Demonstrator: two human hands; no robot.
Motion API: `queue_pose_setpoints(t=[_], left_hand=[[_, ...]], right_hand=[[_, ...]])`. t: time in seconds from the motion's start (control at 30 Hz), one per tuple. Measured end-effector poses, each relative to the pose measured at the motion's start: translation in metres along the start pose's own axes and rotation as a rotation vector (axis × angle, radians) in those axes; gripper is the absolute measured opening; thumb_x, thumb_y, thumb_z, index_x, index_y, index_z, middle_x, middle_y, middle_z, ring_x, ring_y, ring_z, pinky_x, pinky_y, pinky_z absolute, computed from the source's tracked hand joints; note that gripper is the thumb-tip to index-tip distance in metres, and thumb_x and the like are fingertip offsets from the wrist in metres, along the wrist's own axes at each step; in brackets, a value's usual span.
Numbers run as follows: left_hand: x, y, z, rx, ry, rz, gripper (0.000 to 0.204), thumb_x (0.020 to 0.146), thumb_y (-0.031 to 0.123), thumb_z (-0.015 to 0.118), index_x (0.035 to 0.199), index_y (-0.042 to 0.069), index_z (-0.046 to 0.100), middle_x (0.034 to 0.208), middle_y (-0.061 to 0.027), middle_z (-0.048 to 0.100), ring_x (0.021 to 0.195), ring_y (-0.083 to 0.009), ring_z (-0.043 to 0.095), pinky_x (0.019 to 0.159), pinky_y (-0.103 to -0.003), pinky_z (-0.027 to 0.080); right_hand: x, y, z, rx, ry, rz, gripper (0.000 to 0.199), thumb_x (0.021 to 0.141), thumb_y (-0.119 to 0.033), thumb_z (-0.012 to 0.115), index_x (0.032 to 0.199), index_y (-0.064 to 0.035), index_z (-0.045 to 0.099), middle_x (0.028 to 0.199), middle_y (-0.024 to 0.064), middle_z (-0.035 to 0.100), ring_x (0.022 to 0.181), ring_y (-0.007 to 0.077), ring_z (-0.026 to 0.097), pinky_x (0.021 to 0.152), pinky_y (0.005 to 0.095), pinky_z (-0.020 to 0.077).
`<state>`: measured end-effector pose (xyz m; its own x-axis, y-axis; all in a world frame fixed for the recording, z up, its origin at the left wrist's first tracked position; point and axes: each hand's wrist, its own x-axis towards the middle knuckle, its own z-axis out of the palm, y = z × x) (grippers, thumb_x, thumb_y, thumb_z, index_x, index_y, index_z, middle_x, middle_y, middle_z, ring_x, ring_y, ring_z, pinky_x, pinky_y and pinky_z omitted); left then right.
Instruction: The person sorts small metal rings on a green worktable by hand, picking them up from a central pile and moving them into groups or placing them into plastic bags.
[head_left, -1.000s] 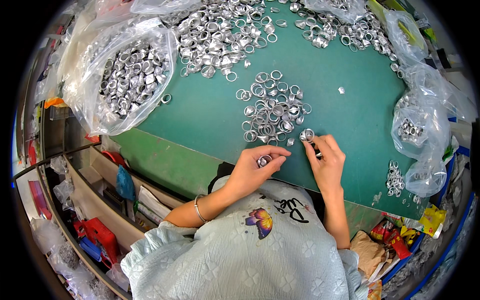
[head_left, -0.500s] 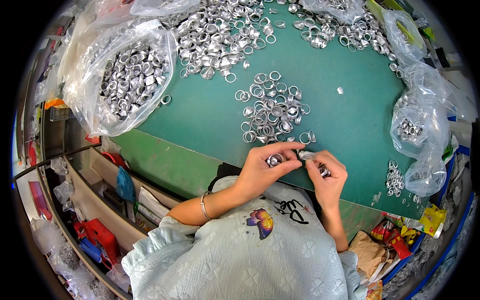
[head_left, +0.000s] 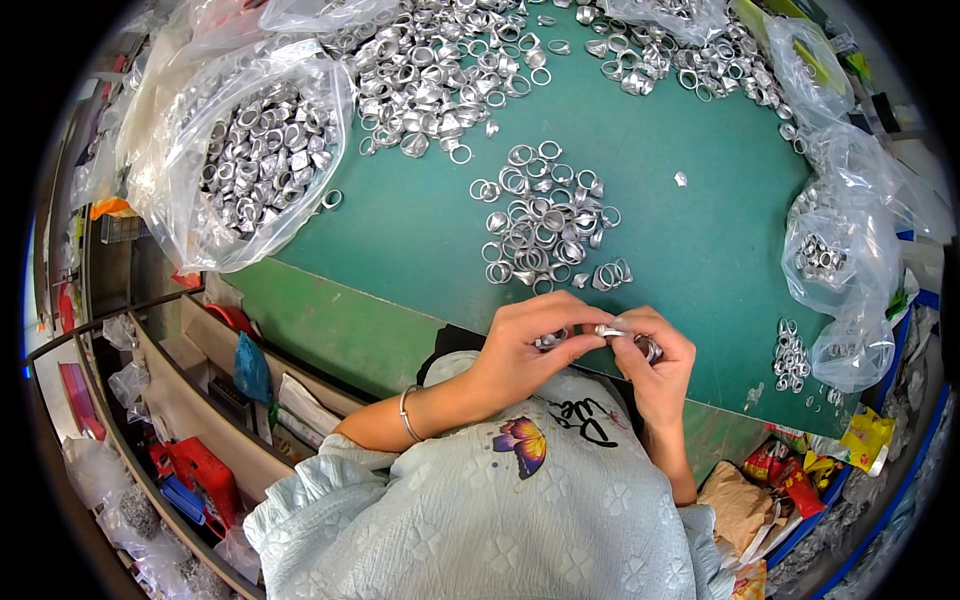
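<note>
Between my fingertips, over the table's front edge, is a silver-coloured metal ring [head_left: 609,331]. My left hand [head_left: 535,340] is closed, its thumb and forefinger pinching the ring from the left; more rings [head_left: 550,340] sit in its curled fingers. From the right, my right hand [head_left: 655,362] pinches the same ring, with other rings [head_left: 649,349] tucked in its palm. Just beyond my hands lies a loose pile of similar rings [head_left: 545,220] on the green tabletop [head_left: 420,240]. A few rings [head_left: 612,274] lie at the pile's near right end.
A clear plastic bag [head_left: 335,110] full of rings stands at the left. A large heap of rings [head_left: 430,90] spreads along the back, another [head_left: 720,65] at the back right. Plastic bags [head_left: 850,260] line the right edge, near a small cluster of rings [head_left: 790,355]. Open drawers [head_left: 220,350] are at left.
My left forefinger has curled down and my fingertips have come together on the ring. A few rings at the pile's near right end show more fully now.
</note>
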<state>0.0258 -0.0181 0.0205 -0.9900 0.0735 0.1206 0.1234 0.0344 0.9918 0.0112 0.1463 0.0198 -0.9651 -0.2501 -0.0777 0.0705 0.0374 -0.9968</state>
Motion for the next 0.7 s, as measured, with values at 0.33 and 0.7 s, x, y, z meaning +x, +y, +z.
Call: queue_pose_setpoints(t=[0.33, 0.7], left_hand=[[-0.010, -0.020, -0.019, -0.924, -0.105, -0.435, 0.026, 0.084, 0.018, 0.043, 0.091, -0.003, 0.056, 0.070, -0.0105, 0.054, 0.051, -0.0097, 0.045, 0.037, -0.019, 0.025], [-0.010, -0.016, -0.010, -0.727, 0.048, -0.601, 0.021, 0.084, 0.008, 0.054, 0.103, 0.000, 0.059, 0.075, -0.0020, 0.054, 0.056, -0.0039, 0.045, 0.040, -0.017, 0.028]], right_hand=[[0.015, 0.010, -0.003, -0.481, 0.204, 0.005, 0.024, 0.066, -0.002, 0.072, 0.088, -0.0008, 0.061, 0.054, -0.0009, 0.046, 0.047, 0.0042, 0.041, 0.042, 0.0207, 0.0316], [0.017, 0.006, 0.005, 0.329, 0.032, 0.396, 0.016, 0.087, -0.016, 0.052, 0.078, -0.0029, 0.052, 0.060, 0.0004, 0.049, 0.043, 0.0065, 0.039, 0.038, 0.0191, 0.0269]])
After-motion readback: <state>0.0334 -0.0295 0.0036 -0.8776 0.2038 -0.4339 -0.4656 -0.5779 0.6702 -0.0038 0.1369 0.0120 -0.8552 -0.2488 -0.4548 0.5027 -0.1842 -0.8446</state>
